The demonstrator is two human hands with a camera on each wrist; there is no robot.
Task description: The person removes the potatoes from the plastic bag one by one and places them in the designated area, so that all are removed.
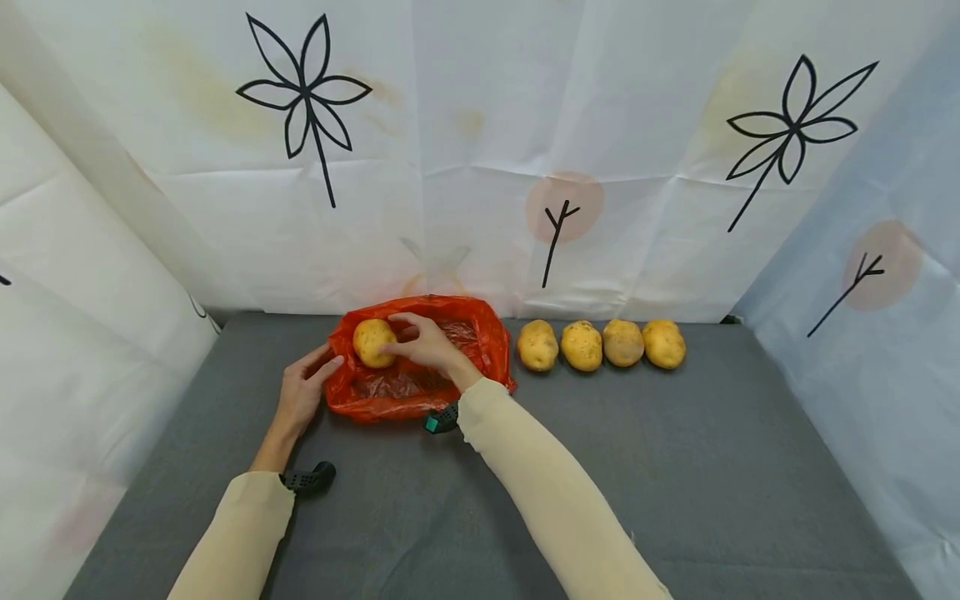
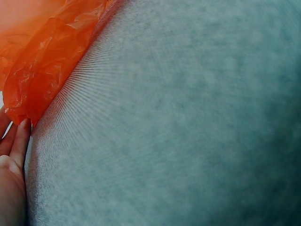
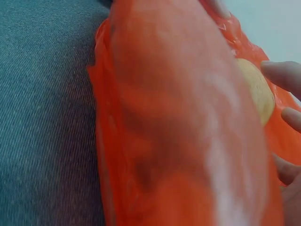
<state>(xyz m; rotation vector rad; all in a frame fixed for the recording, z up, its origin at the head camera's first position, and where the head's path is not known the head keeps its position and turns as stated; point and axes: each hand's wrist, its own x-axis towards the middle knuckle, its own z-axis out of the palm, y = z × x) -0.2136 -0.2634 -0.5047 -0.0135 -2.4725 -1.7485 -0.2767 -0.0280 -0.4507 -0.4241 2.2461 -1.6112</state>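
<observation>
A red plastic bag (image 1: 386, 410) lies with its mouth spread wide towards the back of the table. Inside it, against the left wall, sits a yellow potato (image 1: 371, 342). My right hand (image 1: 429, 343) reaches over the bag from the right, fingers spread, with the thumb at the potato's lower right side and the other fingertips by its upper edge. In the right wrist view the bag's wall hides part of the potato (image 3: 258, 92). My left hand (image 1: 302, 392) holds the bag's left rim, thumb on the inner side and fingers outside.
Several potatoes (image 1: 582, 346) stand in a row right of the bag, near the back edge. The grey tabletop (image 1: 697, 483) extends in front of them. White printed cloth (image 1: 480, 158) hangs behind, with more cloth on both sides.
</observation>
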